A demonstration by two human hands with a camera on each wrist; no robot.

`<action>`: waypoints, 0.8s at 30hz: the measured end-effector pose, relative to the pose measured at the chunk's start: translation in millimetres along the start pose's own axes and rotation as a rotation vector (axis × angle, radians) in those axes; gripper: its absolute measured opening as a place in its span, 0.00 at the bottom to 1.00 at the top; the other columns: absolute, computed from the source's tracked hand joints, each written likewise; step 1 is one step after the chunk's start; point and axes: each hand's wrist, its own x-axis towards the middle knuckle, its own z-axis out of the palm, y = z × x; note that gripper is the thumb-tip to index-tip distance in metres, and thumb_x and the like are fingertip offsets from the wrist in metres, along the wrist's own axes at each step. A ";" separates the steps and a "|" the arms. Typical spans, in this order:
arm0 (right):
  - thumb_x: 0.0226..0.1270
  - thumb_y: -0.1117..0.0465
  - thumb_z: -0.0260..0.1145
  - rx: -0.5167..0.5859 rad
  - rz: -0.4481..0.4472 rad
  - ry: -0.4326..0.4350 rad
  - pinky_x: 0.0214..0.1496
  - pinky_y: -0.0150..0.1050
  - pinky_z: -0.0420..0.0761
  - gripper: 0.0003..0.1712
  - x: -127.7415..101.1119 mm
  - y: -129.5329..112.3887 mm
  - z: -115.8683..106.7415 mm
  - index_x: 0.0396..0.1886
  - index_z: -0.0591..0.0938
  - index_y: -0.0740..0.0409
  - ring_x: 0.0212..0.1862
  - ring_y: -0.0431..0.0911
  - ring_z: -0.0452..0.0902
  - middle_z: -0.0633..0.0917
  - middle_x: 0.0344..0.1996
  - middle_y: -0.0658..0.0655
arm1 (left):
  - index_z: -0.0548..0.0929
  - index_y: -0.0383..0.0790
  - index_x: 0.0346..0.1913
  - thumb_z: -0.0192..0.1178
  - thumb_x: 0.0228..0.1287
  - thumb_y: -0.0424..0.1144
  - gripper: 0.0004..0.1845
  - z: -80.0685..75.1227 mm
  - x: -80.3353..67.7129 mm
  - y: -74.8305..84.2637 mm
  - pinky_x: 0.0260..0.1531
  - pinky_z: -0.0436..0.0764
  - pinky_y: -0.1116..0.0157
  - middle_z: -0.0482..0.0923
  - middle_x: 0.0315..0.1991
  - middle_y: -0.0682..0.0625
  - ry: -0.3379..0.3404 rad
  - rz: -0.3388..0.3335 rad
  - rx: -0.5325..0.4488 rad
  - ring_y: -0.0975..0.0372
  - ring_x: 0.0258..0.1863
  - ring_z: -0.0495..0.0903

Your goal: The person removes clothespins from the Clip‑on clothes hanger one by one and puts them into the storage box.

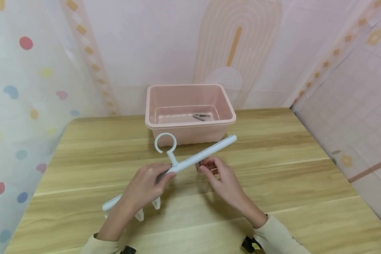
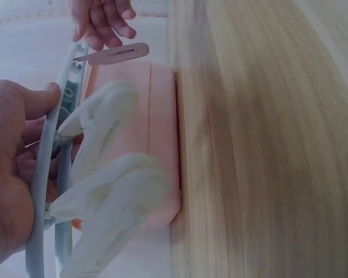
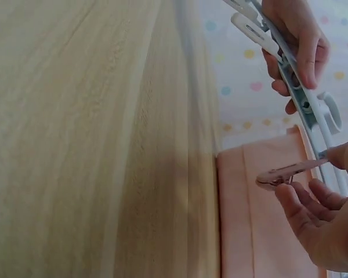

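My left hand [image 1: 149, 185] grips a pale blue bar hanger [image 1: 206, 152] near its middle, beside the open ring-shaped hook [image 1: 165, 134]. The bar slants up to the right above the table. Several white clips [image 2: 119, 197] hang under its left part. A pinkish clip [image 3: 287, 172] is at the underside of the right part, one end against the bar. My right hand [image 1: 220, 180] holds this clip between thumb and fingertips, the thumb near the bar and a fingertip under the clip in the right wrist view. Fingers partly cover it in the head view.
A pink plastic bin [image 1: 190, 133] stands at the back of the wooden table [image 1: 273, 158], behind the hanger. Inside, on its floor, lies a greyish clip [image 1: 200, 116]. Patterned sheets [image 1: 139, 46] hang behind and at both sides of the table.
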 end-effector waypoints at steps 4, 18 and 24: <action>0.73 0.55 0.65 -0.032 0.009 0.011 0.48 0.34 0.84 0.16 1.2 6.1 0.0 0.53 0.79 0.58 0.45 0.42 0.82 0.85 0.43 0.52 | 0.83 0.42 0.32 0.65 0.68 0.38 0.06 1.1 -0.6 0.3 0.17 0.65 0.75 0.66 0.19 0.60 0.013 0.017 -0.012 0.73 0.18 0.61; 0.76 0.54 0.61 0.213 0.149 -0.223 0.51 0.38 0.84 0.14 1.7 10.1 0.8 0.49 0.73 0.60 0.46 0.46 0.84 0.87 0.43 0.62 | 0.83 0.42 0.31 0.65 0.68 0.37 0.07 0.5 -0.9 1.5 0.16 0.64 0.75 0.66 0.19 0.58 0.040 0.005 -0.040 0.74 0.18 0.61; 0.78 0.56 0.57 0.499 0.188 -0.368 0.49 0.36 0.85 0.15 0.9 12.6 1.5 0.50 0.70 0.65 0.43 0.42 0.84 0.85 0.41 0.69 | 0.82 0.44 0.30 0.65 0.67 0.36 0.07 0.1 -2.0 -0.9 0.17 0.63 0.75 0.66 0.19 0.58 0.066 0.006 -0.027 0.74 0.18 0.61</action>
